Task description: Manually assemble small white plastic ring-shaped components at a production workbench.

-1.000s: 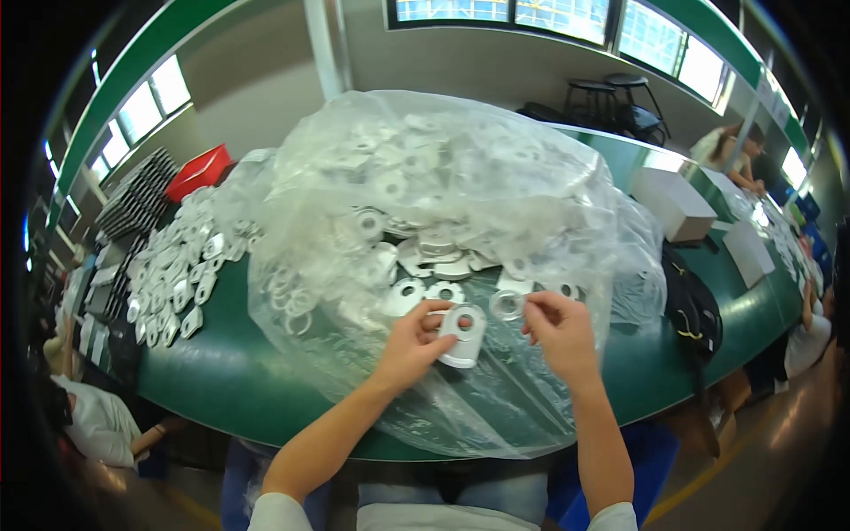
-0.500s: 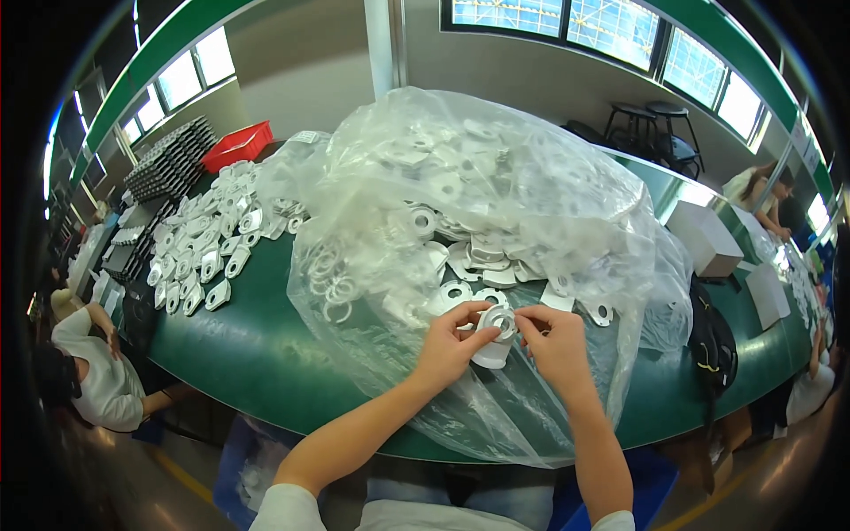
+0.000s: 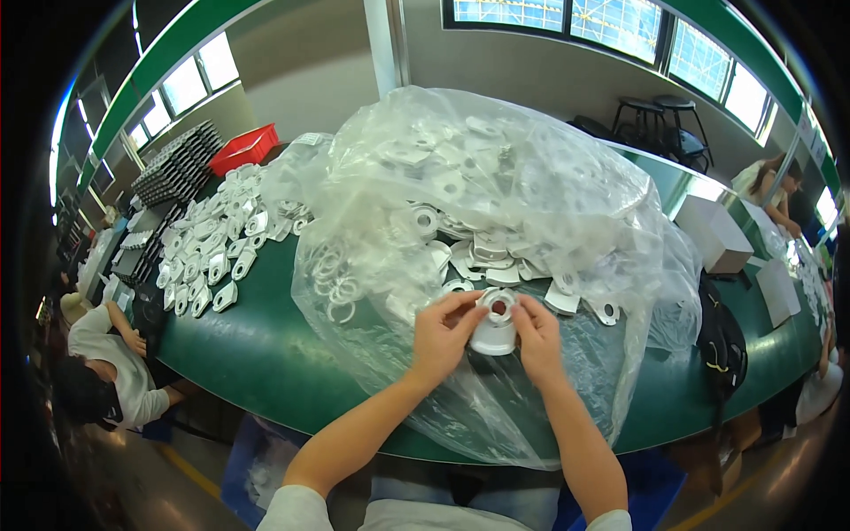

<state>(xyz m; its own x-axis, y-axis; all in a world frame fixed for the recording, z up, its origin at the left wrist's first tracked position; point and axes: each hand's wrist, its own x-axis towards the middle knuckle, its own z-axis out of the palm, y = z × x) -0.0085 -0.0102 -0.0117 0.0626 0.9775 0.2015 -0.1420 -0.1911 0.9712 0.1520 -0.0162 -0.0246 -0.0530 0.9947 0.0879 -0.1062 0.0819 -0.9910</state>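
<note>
A white plastic part with a round hole is held between my two hands above the table's near middle. My left hand pinches its left side between thumb and fingers. On the other side, my right hand grips the round collar around the hole. Whether the collar is a separate ring pressed on, I cannot tell. Just beyond my hands, similar white parts spill from a large clear plastic bag. Several thin white rings lie under the film to the left.
A pile of white parts covers the left of the green table. Behind it are stacked dark trays and a red bin. White boxes and a black bag stand right. Co-workers sit at both sides.
The white part has turned in my fingers, so its hole and collar now face me. My right hand has shifted slightly left and closed against the collar's side.
</note>
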